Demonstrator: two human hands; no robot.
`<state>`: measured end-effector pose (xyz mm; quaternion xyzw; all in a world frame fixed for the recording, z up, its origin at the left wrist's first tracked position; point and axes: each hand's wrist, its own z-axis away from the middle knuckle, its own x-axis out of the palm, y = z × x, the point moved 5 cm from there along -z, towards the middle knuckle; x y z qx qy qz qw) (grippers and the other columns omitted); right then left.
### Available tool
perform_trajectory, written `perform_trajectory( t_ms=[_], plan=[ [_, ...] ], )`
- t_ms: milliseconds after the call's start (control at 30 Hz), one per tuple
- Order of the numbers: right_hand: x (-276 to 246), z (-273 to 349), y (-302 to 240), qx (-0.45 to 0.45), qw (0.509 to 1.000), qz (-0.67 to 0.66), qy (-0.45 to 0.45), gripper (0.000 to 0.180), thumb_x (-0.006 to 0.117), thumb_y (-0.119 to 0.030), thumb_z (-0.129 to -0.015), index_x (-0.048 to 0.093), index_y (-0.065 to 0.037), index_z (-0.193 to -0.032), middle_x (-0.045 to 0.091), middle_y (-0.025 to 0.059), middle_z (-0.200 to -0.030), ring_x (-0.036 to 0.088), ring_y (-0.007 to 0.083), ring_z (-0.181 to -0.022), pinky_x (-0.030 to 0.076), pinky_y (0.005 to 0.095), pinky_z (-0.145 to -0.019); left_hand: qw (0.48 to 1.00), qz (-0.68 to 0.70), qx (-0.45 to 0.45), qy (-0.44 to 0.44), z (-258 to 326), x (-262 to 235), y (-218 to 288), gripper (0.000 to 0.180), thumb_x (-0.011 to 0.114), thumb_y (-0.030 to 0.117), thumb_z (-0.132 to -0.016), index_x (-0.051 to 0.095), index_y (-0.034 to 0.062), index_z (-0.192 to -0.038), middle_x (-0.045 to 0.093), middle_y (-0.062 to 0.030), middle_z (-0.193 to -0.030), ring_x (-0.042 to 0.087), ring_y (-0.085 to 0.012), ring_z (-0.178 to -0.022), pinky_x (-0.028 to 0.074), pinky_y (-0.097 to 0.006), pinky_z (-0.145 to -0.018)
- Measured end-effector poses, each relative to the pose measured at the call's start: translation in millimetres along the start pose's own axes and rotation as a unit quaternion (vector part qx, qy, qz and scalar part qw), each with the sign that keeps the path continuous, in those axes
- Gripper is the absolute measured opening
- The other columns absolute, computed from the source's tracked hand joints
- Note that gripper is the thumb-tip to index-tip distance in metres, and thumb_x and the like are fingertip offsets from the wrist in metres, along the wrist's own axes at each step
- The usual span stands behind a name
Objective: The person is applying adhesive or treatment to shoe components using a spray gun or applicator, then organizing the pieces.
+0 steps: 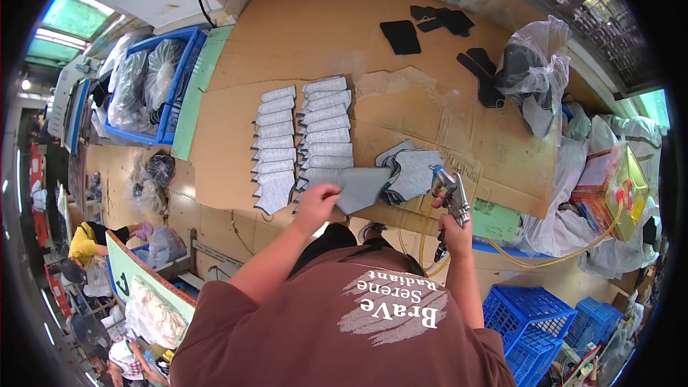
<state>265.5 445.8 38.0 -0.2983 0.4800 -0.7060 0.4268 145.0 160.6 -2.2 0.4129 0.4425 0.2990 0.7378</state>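
My left hand [317, 204] pinches the edge of a flat grey fabric piece [365, 188], held low over the near edge of the cardboard-covered table. In my right hand [454, 231] is a metal spray gun [451, 195], its nozzle end pointing up and away from me. A loose pile of light grey cut fabric pieces [418, 173] lies between the held piece and the gun. Further left, similar grey pieces with dark edges overlap in two columns, a left column [275, 145] and a right column [327, 129]. The held piece covers the near end of the right column.
Black cut pieces [400, 37] lie at the table's far right, near a clear plastic bag [534, 72]. A yellow hose [573, 256] runs at the right, past a yellow container [622, 185]. Blue crates [529, 315] stand low right; a blue bin [163, 132] of bags stands left.
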Motion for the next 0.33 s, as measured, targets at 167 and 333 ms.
perform_trajectory(
  t_ms=[167, 333],
  plan=[
    [0.9, -5.3, 6.3, 0.005, 1.0, 0.011, -0.015, 0.041, 0.043, 0.003, -0.069, 0.054, 0.0, -0.108, 0.06, 0.0062, -0.091, 0.043, 0.0056, -0.053, 0.037, 0.0192, -0.048, 0.984, 0.061, -0.161, 0.049, 38.1, -47.5, -55.4, 0.016, 0.062, 0.005, -0.075, 0.062, -0.0024, -0.089, 0.064, -0.0087, -0.078, 0.058, -0.0118, -0.067, 0.047, -0.025, -0.063],
    [5.0, -7.1, 7.8, 0.028, 0.998, 0.034, -0.04, 0.04, 0.044, 0.0, -0.07, 0.055, -0.003, -0.108, 0.061, 0.0031, -0.09, 0.046, 0.0052, -0.055, 0.04, 0.0208, -0.05, 0.987, -0.097, -0.112, 0.064, 36.4, -53.3, -65.5, 0.017, 0.063, 0.008, -0.075, 0.062, 0.0, -0.09, 0.064, -0.0093, -0.079, 0.058, -0.0126, -0.07, 0.046, -0.024, -0.064]
  ],
)
